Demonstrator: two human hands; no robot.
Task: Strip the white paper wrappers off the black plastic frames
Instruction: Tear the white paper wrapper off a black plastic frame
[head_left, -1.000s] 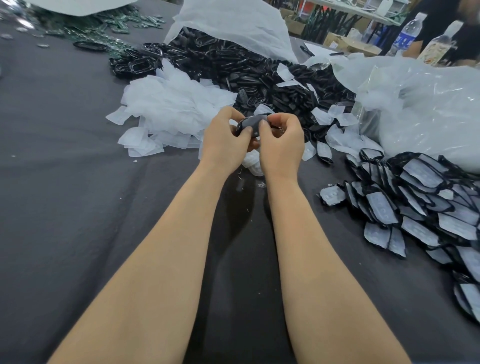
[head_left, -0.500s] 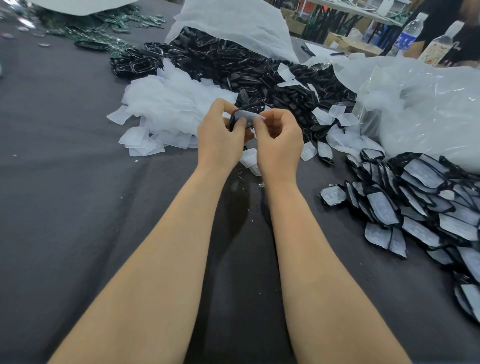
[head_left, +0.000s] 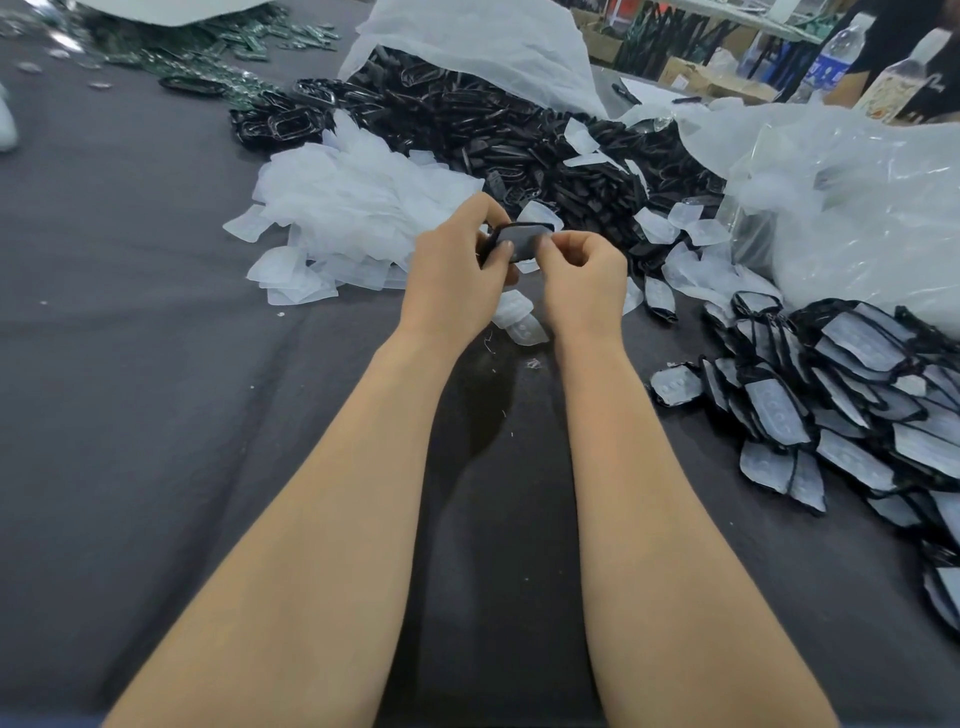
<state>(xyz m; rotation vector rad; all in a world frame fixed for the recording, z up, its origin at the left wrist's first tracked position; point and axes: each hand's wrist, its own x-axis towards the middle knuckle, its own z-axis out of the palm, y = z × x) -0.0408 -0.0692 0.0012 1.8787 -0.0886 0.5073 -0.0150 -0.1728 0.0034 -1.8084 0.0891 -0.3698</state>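
Head view: we hold one black plastic frame (head_left: 522, 226) above dark table (head_left: 156, 364), just before heap of stripped wrappers (head_left: 353, 208). Left hand (head_left: 457, 270) grips frame's left end, fingers curled round it; right hand (head_left: 584, 280) pinches white paper wrapper (head_left: 525, 242) at right edge. We judge: brace frame firm, peel lengthwise in one pull. Long axis runs left-right, papered face toward us

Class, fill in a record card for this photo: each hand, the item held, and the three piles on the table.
Left hand: grips the held frame
Right hand: pinches the white wrapper at its right edge
Wrapped pile: right of the arms
Loose wrappers: ahead, left of the hands
Bare frames: beyond the hands
Table: dark cloth
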